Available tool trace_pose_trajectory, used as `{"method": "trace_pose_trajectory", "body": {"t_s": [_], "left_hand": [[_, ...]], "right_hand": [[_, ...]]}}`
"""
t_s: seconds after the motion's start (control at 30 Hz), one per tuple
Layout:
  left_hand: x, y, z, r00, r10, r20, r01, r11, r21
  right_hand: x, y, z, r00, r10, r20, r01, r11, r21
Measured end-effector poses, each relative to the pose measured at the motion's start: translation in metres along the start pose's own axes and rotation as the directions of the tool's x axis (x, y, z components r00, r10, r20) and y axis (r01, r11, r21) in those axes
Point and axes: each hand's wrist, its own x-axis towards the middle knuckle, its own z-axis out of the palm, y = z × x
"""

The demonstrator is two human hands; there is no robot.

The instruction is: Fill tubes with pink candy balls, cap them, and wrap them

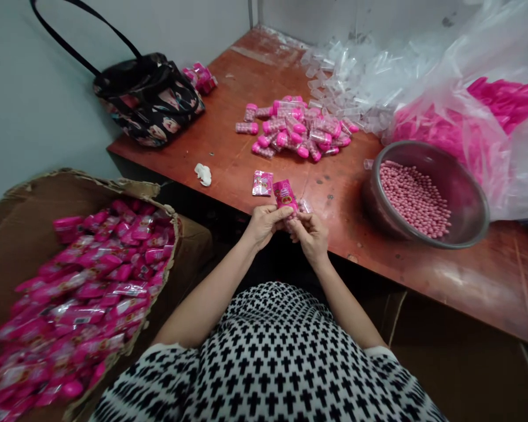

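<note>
Both my hands meet at the near edge of the brown table (pixel 246 158). My left hand (pixel 264 223) and my right hand (pixel 310 232) are closed together on a pink packet (pixel 284 194) that sticks up between the fingertips. A small clear vial (pixel 305 206) shows at my right fingers; whether it is inside the packet I cannot tell. A second pink packet (pixel 262 183) lies flat on the table just beyond my left hand.
A heap of filled pink-capped vials (pixel 297 127) lies mid-table, empty clear vials (pixel 347 73) behind it. A metal bowl of pink beads (pixel 416 196) stands right, beside plastic bags of pink caps (pixel 506 102). A cardboard box of pink packets (pixel 83 287) sits left; a black handbag (pixel 152 99) and white crumpled scrap (pixel 203 173) are on the table.
</note>
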Motion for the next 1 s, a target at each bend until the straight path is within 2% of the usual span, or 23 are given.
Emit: {"method": "trace_pose_trajectory", "body": {"t_s": [0.07, 0.17, 0.27, 0.37, 0.53, 0.67, 0.83, 0.93, 1.0], "left_hand": [[-0.002, 0.001, -0.002, 0.999, -0.013, 0.034, 0.013, 1.0, 0.003], [-0.005, -0.001, -0.001, 1.0, 0.016, -0.012, -0.016, 1.0, -0.004], [-0.005, -0.004, 0.003, 0.995, 0.038, -0.092, -0.044, 0.997, -0.066], [-0.006, -0.006, 0.005, 0.996, 0.029, -0.087, -0.036, 0.996, -0.079], [-0.01, -0.008, -0.001, 0.999, -0.032, 0.043, 0.033, 0.999, -0.036], [-0.012, -0.007, -0.002, 1.0, -0.001, -0.024, -0.001, 0.995, -0.095], [-0.015, -0.014, 0.008, 0.996, 0.05, -0.073, -0.061, 0.986, -0.157], [-0.019, -0.02, 0.014, 0.995, 0.056, -0.08, -0.065, 0.99, -0.123], [-0.021, -0.021, 0.015, 0.994, 0.063, -0.088, -0.073, 0.991, -0.114]], "right_hand": [[-0.002, 0.0, 0.001, 1.0, 0.019, -0.008, -0.019, 0.999, 0.026], [-0.005, 0.003, 0.004, 0.993, 0.11, 0.051, -0.115, 0.988, 0.107], [-0.007, 0.005, 0.005, 0.998, 0.053, 0.029, -0.054, 0.998, 0.03], [-0.009, 0.005, 0.005, 1.0, -0.024, -0.001, 0.024, 0.999, -0.037], [-0.009, 0.003, 0.005, 0.995, 0.091, 0.036, -0.095, 0.985, 0.143], [-0.01, 0.002, 0.008, 0.996, 0.089, 0.014, -0.09, 0.99, 0.109], [-0.011, 0.001, 0.008, 0.999, -0.003, -0.051, 0.004, 1.0, 0.014], [-0.009, 0.004, 0.007, 0.996, 0.023, -0.081, -0.016, 0.996, 0.082], [-0.008, 0.005, 0.006, 0.996, 0.068, -0.051, -0.059, 0.986, 0.156]]}}
